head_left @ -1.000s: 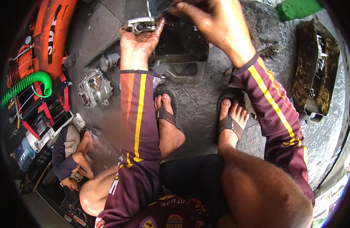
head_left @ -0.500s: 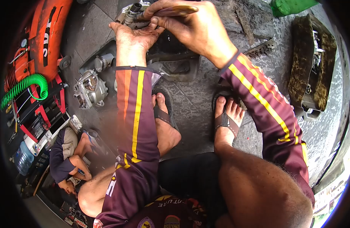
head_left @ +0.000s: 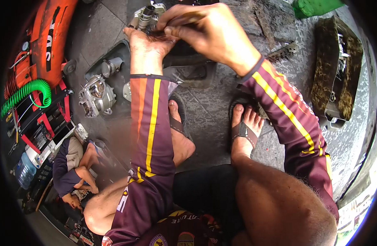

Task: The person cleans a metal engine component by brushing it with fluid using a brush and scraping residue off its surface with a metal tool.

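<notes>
My left hand (head_left: pixel 149 47) is turned palm up at the top of the view, its fingers curled under a silvery metal engine part (head_left: pixel 146 17). A dark cylindrical piece stands up from that part. In the closed fingers of my right hand (head_left: pixel 215 33) is a brush (head_left: pixel 191 18) with a brown handle, blurred by motion. Its dark bristle end lies against the engine part, just above my left palm. My left fingertips are partly hidden by the part and the brush.
A dark tray (head_left: pixel 126 50) near my left foot holds a piston-like cylinder (head_left: pixel 112 67); a metal engine casing (head_left: pixel 97 96) lies beside it. An orange tank (head_left: pixel 53 37) and green coiled hose (head_left: pixel 30 92) stand left. Another person (head_left: pixel 69 172) sits lower left. A grimy container (head_left: pixel 336 69) is right.
My left hand and the engine part have shifted slightly right and tilted. The brush has moved a little left and down over the part, its handle now more blurred.
</notes>
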`<action>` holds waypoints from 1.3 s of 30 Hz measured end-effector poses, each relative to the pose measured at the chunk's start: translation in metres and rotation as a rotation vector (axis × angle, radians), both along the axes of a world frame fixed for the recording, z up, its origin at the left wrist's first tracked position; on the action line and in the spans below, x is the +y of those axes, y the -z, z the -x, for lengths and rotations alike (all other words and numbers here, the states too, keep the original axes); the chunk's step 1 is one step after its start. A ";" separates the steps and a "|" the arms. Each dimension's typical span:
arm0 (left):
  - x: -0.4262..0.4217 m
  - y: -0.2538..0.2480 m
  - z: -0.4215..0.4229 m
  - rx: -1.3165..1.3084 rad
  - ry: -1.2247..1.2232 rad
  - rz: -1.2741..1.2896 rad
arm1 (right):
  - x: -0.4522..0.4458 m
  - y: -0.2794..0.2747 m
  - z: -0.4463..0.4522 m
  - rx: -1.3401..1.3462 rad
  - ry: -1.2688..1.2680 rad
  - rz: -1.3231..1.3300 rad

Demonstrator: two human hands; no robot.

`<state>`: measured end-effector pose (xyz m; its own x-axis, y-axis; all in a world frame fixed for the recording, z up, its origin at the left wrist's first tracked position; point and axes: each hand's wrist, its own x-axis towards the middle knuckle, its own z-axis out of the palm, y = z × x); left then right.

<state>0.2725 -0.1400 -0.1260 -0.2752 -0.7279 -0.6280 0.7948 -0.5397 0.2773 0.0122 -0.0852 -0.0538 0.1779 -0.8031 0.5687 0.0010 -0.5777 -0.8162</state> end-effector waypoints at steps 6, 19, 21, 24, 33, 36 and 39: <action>0.000 -0.021 0.027 -0.195 -0.053 -0.061 | 0.007 0.002 -0.006 -0.058 0.169 -0.060; 0.031 -0.055 0.070 -0.273 -0.221 0.107 | -0.003 0.008 0.017 0.478 0.180 -0.328; 0.036 -0.041 0.045 0.115 -0.118 0.262 | 0.000 -0.005 0.016 0.410 0.263 -0.352; 0.039 -0.070 0.072 -0.309 -0.205 0.128 | -0.003 -0.048 0.023 0.184 0.193 -0.641; 0.043 -0.053 0.062 -0.294 -0.059 0.214 | -0.022 -0.046 0.011 0.177 0.184 -0.695; 0.044 -0.053 0.061 -0.313 -0.003 0.241 | -0.013 -0.046 0.013 0.000 0.105 -0.560; 0.043 -0.069 0.070 -0.358 -0.038 0.194 | -0.015 -0.032 0.004 0.105 0.089 -0.664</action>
<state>0.2027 -0.0971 -0.0572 -0.0352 -0.8475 -0.5296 0.6481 -0.4228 0.6334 0.0077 -0.1004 -0.0219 0.1220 -0.9903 -0.0668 -0.1223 0.0518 -0.9911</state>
